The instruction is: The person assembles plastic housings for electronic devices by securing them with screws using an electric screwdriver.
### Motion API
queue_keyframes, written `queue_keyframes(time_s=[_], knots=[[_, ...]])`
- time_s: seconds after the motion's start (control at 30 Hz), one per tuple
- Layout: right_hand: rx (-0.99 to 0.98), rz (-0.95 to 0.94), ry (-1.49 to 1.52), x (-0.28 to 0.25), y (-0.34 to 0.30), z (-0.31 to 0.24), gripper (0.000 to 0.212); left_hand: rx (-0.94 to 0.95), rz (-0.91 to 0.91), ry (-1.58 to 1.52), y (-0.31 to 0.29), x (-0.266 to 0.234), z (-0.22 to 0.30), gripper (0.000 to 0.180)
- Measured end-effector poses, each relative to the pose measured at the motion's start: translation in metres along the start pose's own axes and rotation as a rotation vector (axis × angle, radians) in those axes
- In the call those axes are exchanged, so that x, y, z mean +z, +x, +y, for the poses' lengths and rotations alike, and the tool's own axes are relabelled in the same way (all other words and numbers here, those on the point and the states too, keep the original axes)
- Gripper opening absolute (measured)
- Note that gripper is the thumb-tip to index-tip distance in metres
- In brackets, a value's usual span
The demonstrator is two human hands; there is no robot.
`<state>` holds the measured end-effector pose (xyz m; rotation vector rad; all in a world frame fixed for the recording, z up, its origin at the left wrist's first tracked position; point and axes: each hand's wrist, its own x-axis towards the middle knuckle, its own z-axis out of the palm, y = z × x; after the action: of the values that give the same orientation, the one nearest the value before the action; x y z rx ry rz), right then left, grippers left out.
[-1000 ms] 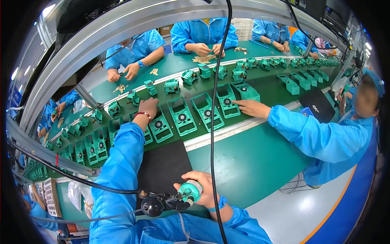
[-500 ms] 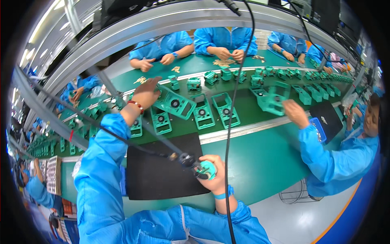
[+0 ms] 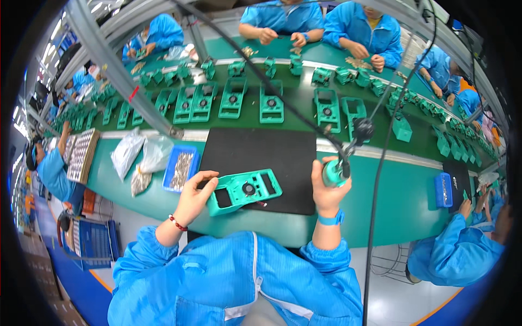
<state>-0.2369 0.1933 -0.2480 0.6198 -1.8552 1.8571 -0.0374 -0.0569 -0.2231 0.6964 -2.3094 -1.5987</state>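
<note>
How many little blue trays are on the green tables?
2: one blue tray left of the near black mat, another blue tray far right. Others may be hidden.

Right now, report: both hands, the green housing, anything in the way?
Left hand holding green housing by its left end. Right hand gripping green handheld tool. Housing overlaps black mat. Black cable hangs right of the tool, clear of the housing.

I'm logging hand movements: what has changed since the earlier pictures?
The left hand, earlier over the green belt, has taken a green housing and drawn it toward the body, partly over the black mat. The right hand still holds the green tool.
</note>
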Motion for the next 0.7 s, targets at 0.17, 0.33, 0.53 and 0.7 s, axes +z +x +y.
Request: queue_keyframes(time_s=[0.17,0.33,0.53,0.7], knots=[[0.138,-0.122,0.179,0.008,-0.007,-0.038,0.032,-0.159,-0.281,-0.243,-0.065,0.012,-0.009,0.061],[0.305,-0.281,0.374,0.006,-0.02,-0.067,0.035,-0.002,-0.452,0.09,-0.079,0.009,0.008,0.074],[0.351,-0.374,0.417,0.016,-0.027,-0.102,0.03,0.806,-0.424,0.748,-0.061,0.016,-0.003,0.036],[0.256,-0.405,0.526,0.025,-0.035,-0.1,0.063,0.968,-0.276,0.713,-0.064,0.061,-0.045,0.034]])
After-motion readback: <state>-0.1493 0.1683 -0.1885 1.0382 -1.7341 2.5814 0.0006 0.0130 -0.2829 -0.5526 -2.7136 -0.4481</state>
